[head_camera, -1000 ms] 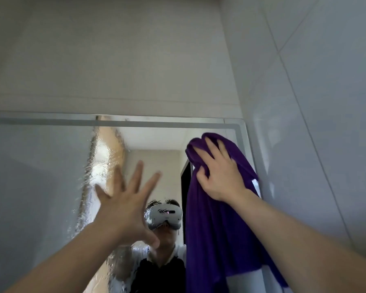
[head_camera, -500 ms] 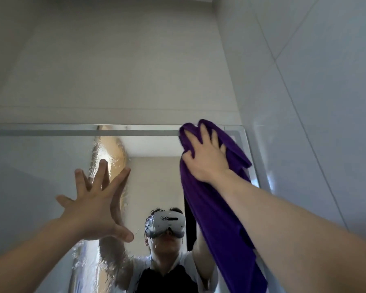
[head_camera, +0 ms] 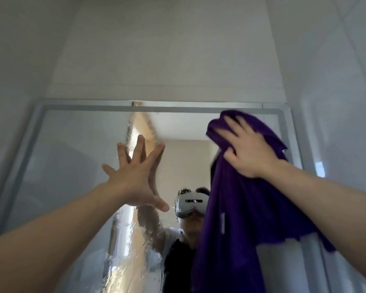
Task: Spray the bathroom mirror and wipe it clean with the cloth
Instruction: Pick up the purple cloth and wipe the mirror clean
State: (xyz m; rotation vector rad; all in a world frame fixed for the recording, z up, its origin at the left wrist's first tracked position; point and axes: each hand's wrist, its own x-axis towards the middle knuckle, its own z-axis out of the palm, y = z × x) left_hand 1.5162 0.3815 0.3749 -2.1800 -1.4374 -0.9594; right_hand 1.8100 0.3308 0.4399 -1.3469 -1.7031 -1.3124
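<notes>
The framed bathroom mirror (head_camera: 72,166) fills the lower half of the view. My right hand (head_camera: 247,153) presses a purple cloth (head_camera: 241,218) against the glass near the mirror's top right corner, fingers spread over the cloth. The rest of the cloth hangs down below my wrist. My left hand (head_camera: 135,176) is raised in front of the mirror's middle, fingers straight and spread, holding nothing. I cannot tell whether it touches the glass. No spray bottle is in view.
A band of wet streaks (head_camera: 131,250) runs down the glass from the top edge past my left hand. A white tiled wall (head_camera: 336,102) stands close on the right. The mirror reflects a person wearing a headset (head_camera: 190,205).
My right hand slid the cloth up to the mirror's top edge. My left hand shifted left over the wet streak. The view widened, and the mirror's left frame now shows.
</notes>
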